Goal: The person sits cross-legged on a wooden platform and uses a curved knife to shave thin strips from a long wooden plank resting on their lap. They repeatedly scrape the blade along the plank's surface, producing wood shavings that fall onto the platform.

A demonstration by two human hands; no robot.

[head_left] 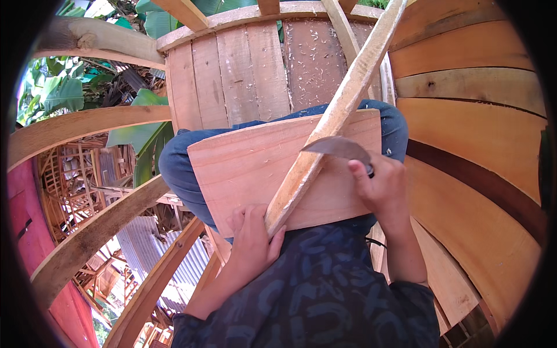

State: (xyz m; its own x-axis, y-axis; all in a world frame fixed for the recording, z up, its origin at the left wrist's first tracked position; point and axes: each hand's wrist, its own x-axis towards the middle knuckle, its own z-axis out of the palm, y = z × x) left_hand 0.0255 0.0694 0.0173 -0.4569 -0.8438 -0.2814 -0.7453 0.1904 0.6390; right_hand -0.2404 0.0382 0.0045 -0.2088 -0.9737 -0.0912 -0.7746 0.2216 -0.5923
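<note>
A wide wooden board (238, 174) lies across my lap. Over it runs a long pale wooden strip (354, 87), slanting from near my body up to the far right. My left hand (252, 235) is closed around the strip's near end, by the board's front edge. In my right hand (383, 182) is a knife with a broad curved blade (339, 147); its dark handle is mostly hidden by my fingers. The blade lies across the strip near the middle of the board, its tip pointing left. A few shavings are scattered on the board.
Beyond my knees, wood shavings litter the plank floor (238, 69). Wide planks form a wall (464, 124) close on my right. At left are open wooden rails (93, 124), with banana leaves (145, 139) and corrugated metal sheets (139, 246) past them. The strip's far end reaches the top edge.
</note>
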